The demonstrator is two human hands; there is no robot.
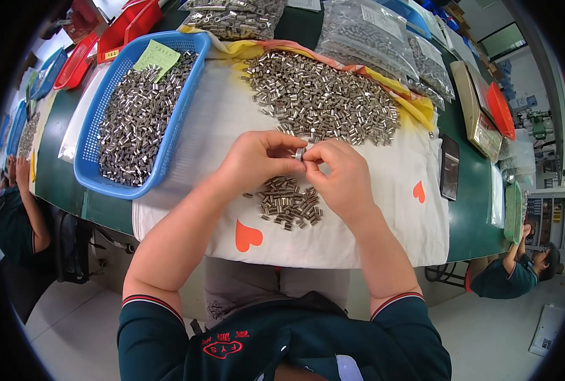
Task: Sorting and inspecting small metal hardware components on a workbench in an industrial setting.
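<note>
Small shiny metal sleeves lie in two heaps on a white cloth (396, 238) with red hearts. Over the gap between the large far heap (327, 95) and the small near heap (287, 204), my two hands meet. Thumb and fingers of my left hand (250, 162) pinch a small metal sleeve (300, 153). My right hand (346, 178) is closed too, its fingertips pressed against the same piece from the right. The fingertips partly hide the sleeve. A yellow and orange cloth edge (415, 108) borders the far heap.
At the left stands a blue plastic basket (85, 152) full of sleeves, with a green paper note (157, 58). Bags of metal parts (365, 38) lie at the back. A dark phone (449, 168) rests at the right. Co-workers sit at left (22, 222) and right (511, 276).
</note>
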